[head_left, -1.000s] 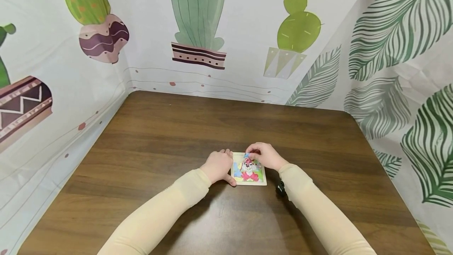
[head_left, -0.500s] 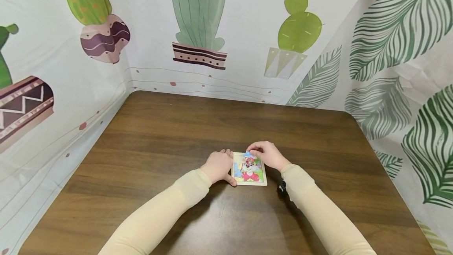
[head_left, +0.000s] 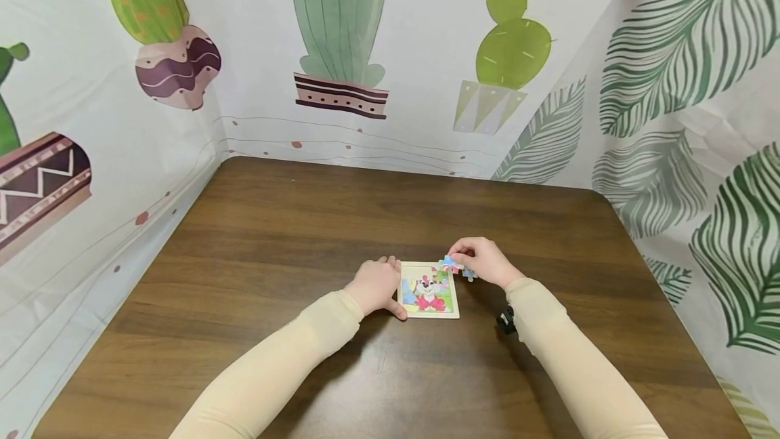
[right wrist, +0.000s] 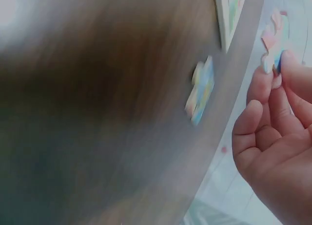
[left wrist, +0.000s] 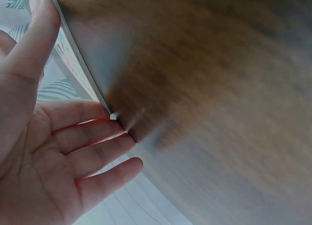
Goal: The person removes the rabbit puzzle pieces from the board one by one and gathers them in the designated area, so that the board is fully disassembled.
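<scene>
Fingers straight, the left hand (head_left: 375, 286) touched the puzzle frame (head_left: 431, 316) along its left edge — the right hand (head_left: 485, 261) pinched a puzzle piece (head_left: 449, 262) near the far-right corner, the table (head_left: 365, 212) stretching beyond.

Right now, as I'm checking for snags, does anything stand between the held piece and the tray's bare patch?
Nothing visible but the tray's rim: the right hand holds the piece by the far right corner. The loose piece lies right, off that path.
</scene>
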`<action>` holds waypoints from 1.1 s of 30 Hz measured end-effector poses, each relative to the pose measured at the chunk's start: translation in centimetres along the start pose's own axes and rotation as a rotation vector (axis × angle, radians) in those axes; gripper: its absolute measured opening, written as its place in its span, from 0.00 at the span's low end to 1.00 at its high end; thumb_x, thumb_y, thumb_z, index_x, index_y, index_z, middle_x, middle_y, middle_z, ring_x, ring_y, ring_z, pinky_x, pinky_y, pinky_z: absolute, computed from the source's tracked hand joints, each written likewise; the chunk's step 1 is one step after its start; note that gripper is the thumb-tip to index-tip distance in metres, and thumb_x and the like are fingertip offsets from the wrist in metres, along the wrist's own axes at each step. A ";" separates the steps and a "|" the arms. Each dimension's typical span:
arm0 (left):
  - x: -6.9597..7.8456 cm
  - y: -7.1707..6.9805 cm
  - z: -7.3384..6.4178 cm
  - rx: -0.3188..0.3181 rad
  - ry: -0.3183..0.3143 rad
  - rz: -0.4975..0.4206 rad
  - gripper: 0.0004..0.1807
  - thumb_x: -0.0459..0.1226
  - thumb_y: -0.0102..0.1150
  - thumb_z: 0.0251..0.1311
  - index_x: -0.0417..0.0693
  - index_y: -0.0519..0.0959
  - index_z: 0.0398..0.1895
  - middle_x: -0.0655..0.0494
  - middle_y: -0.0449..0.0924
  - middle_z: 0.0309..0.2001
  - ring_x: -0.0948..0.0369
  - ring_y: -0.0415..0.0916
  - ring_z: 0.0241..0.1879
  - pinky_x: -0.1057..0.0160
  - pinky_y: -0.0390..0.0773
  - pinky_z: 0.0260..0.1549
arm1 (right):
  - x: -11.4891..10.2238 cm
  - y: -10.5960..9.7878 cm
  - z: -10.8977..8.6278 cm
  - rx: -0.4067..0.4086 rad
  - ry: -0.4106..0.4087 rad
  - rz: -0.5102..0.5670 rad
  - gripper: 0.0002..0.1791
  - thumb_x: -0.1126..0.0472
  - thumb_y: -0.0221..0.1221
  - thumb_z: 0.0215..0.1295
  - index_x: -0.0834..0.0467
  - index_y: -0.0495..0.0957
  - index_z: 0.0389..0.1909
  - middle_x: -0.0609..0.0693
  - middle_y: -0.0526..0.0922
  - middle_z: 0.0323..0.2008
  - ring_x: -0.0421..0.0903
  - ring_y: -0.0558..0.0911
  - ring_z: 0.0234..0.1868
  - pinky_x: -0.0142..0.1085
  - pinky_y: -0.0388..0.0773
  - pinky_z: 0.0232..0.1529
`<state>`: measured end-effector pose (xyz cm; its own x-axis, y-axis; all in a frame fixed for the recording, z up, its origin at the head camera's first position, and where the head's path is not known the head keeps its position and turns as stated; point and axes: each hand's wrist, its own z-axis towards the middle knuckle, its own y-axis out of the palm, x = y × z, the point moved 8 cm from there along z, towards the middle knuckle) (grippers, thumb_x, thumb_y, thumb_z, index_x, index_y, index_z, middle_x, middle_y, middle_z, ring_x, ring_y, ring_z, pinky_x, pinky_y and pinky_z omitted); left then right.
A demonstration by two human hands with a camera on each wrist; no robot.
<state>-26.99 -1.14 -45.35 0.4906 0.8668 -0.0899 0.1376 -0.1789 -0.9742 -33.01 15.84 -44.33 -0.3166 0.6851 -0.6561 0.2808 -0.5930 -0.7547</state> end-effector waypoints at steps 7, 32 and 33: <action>-0.1 0.1 0.0 0.007 0.004 0.011 0.64 0.72 0.63 0.29 0.35 0.66 0.66 0.43 0.69 0.64 0.52 0.69 0.63 0.58 0.77 0.51 | 2.1 -1.7 -1.1 -0.024 -0.006 -0.077 0.03 0.65 0.60 0.62 0.60 0.83 0.32 0.51 0.83 0.33 0.45 0.76 0.35 0.41 0.75 0.41; 0.1 -0.2 -0.2 0.014 0.004 -0.004 0.63 0.71 0.63 0.30 0.35 0.66 0.66 0.44 0.69 0.64 0.52 0.68 0.63 0.57 0.76 0.52 | 6.6 -4.2 -3.4 0.066 0.129 -0.179 0.03 0.67 0.63 0.58 0.59 0.84 0.27 0.50 0.84 0.27 0.45 0.77 0.30 0.38 0.72 0.34; 0.1 -0.2 -0.3 0.014 0.004 -0.004 0.63 0.71 0.63 0.30 0.35 0.66 0.66 0.44 0.69 0.64 0.52 0.68 0.63 0.57 0.76 0.52 | 6.7 -4.2 -3.4 0.070 0.131 -0.177 0.03 0.67 0.63 0.58 0.59 0.84 0.27 0.50 0.84 0.27 0.45 0.77 0.30 0.38 0.72 0.34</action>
<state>-26.76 -1.15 -45.14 0.4934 0.8656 -0.0849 0.1280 -0.1688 -0.9773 -33.23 24.34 -45.52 -0.2336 0.8272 -0.5111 0.1667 -0.4838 -0.8592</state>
